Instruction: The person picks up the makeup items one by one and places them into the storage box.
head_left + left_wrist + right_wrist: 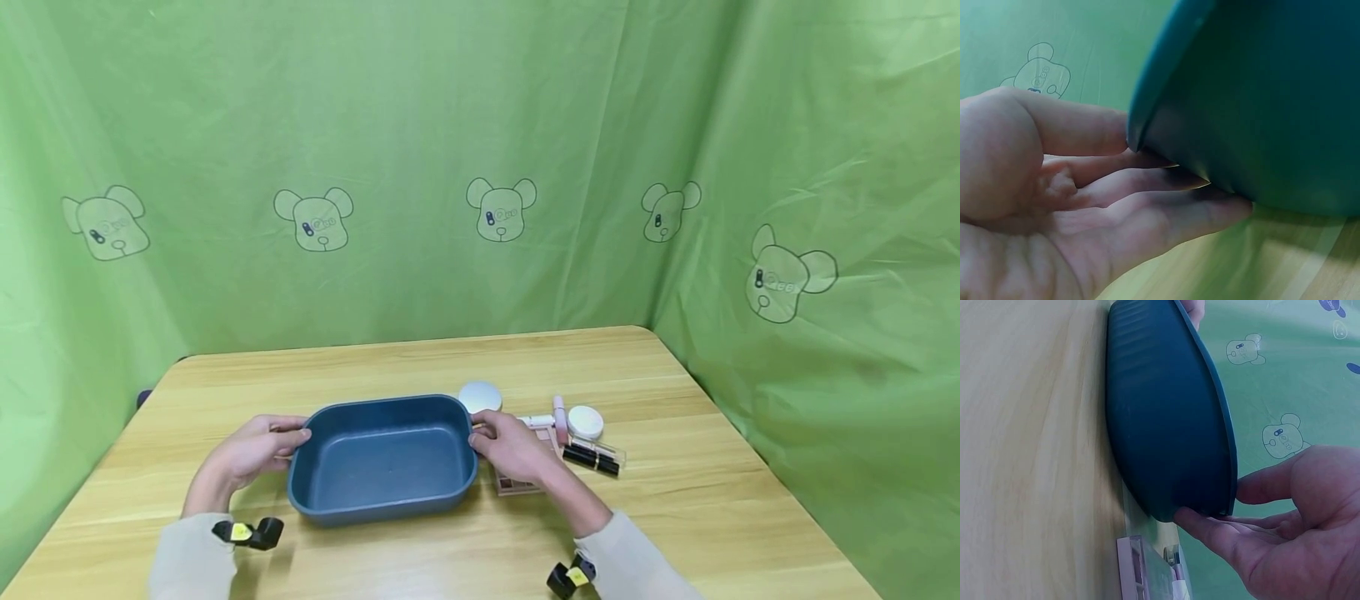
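A dark blue rectangular plastic basin [390,467] with rounded corners is held level over the near middle of the table, with nothing inside it. My left hand [251,454] grips its left end. In the left wrist view the thumb lies at the rim and the fingers [1191,215] reach under the outer wall [1272,125]. On the right end, my right hand [513,450] holds the basin the same way, thumb by the rim and fingers [1210,534] against the outside. A makeup palette [517,486] lies below the right hand, partly hidden by it.
Right of the basin lie a white round case [480,396], a white tube [536,421], a pink tube [559,417], a second round white case [586,422] and black cosmetic tubes [591,460]. The wooden table [712,500] is backed by a green curtain [420,125].
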{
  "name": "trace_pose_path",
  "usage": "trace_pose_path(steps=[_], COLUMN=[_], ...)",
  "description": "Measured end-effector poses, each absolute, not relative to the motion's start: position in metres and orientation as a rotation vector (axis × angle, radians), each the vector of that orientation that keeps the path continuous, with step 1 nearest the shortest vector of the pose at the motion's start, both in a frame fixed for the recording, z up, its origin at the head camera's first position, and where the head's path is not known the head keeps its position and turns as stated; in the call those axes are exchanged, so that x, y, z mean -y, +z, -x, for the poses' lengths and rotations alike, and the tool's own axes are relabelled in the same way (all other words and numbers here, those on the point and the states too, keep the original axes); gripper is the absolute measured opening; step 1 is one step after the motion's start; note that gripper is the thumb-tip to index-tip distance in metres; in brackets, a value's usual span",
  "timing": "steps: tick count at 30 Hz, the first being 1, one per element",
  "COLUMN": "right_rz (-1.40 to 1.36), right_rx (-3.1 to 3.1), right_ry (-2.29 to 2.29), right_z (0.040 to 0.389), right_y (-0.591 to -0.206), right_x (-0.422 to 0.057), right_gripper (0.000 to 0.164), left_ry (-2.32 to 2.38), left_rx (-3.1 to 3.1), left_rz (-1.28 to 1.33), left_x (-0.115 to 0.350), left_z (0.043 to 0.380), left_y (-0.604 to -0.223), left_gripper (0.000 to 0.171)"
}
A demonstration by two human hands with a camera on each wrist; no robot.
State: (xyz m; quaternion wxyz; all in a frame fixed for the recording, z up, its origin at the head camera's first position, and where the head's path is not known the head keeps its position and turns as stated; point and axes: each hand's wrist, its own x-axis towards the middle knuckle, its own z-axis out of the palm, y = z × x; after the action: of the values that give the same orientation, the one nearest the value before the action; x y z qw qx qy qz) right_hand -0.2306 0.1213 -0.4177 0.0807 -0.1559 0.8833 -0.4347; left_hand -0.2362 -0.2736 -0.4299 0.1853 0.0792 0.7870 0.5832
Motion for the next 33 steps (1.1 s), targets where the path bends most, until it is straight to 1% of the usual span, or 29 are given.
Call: trace_pose_path(steps=[7,18,33], right_rz=[0.476,0.464,0.400], right_rx=[-2.643,-2.654,-2.600], right_ry=[-1.297,-1.285,-1.317], right_z=[0.2317,0.2308,0.2356], right_y=[-0.4193,-0.4177,-0.4168], right_x=[-0.1216,-0.1217,-0.1274], right_gripper=[0.033,0.034,0.043], left_ry=[1.635,1.624,1.639], left_rx=[-2.197,-2.199,-2.186], left_rz=[-0.270,-0.272,-0.273], left_x=[0.2744,0.2748,0.2749], left_z=[0.2353,0.2355,0.2376], left_y=[-0.4283,-0.4274,-0.4275], left_gripper=[0.056,0.056,0.055])
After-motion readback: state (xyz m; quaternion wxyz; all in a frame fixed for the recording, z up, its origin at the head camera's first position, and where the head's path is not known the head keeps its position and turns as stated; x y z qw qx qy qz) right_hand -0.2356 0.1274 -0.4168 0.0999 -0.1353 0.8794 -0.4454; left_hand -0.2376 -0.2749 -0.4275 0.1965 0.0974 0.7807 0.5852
